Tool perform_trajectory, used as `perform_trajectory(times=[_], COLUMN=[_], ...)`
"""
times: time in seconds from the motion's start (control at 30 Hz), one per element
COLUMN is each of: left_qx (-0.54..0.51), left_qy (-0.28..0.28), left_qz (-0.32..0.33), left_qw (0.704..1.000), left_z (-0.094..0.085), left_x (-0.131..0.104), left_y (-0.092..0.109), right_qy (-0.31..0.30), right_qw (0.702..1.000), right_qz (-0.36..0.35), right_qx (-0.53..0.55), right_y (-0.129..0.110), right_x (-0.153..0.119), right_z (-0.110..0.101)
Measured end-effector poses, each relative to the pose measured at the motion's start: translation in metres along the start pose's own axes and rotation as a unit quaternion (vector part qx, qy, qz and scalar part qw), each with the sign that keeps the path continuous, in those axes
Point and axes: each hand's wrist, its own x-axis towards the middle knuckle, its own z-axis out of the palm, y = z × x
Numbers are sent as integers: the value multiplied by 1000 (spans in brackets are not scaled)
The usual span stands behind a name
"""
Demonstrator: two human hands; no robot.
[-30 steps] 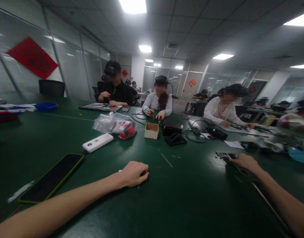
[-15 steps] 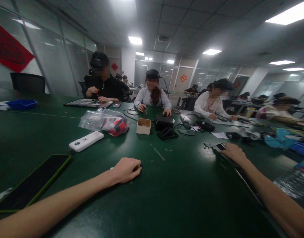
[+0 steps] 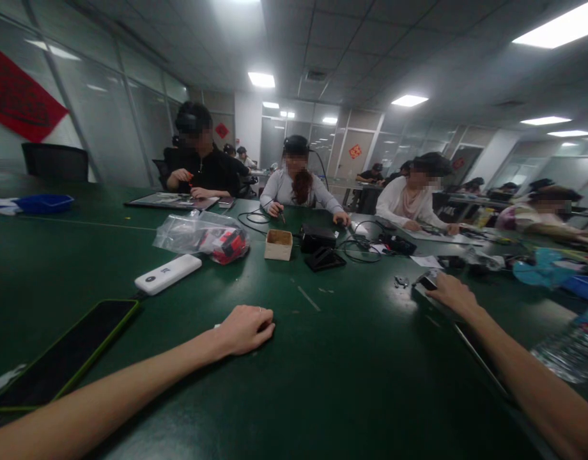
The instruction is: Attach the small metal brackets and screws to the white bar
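My left hand [image 3: 250, 329] rests closed on the green table [image 3: 323, 383], fingers curled under; a ring shows on one finger. Whether anything is inside it is hidden. A small white piece [image 3: 217, 326] lies by its wrist. Over at the right, my right hand [image 3: 450, 292] has its fingers closed on a small device with a dark face and a silvery rim [image 3: 427, 279]. Small metal parts [image 3: 401, 281] lie just left of that device. Beneath my right forearm is a dark flat object with a light edge [image 3: 483, 359], mostly hidden.
At left lie a phone [image 3: 68, 351], a white power bank [image 3: 168, 274] and a plastic bag [image 3: 198, 235]. A small box [image 3: 278, 245], a black box [image 3: 317, 237] and cables stand mid-table. A bottle [image 3: 572, 345] is at right. People sit across the table.
The device in my right hand has tilted and come away from the small metal parts. Across the table, a person's hand has moved right, off the black box. My left hand is unmoved.
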Motion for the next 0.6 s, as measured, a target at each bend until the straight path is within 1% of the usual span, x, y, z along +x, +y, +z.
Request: perform_trajectory(times=[0.2, 0.43, 0.5, 0.6], left_qx=[-2, -4, -4, -5], left_qy=[6, 7, 9, 9], left_qz=[2, 4, 5, 6], left_qw=[1000, 1000, 1000, 1000], left_z=[0, 1, 1, 2], left_x=[-1, -1, 0, 0], left_y=[0, -1, -1, -2], right_qy=[-4, 0, -12, -50], right_qw=[999, 999, 999, 994], right_qz=[10, 30, 47, 72], right_qx=[-36, -12, 8, 58], right_y=[-1, -3, -2, 1], right_x=[-2, -1, 1, 2], right_z=[-1, -6, -8, -13])
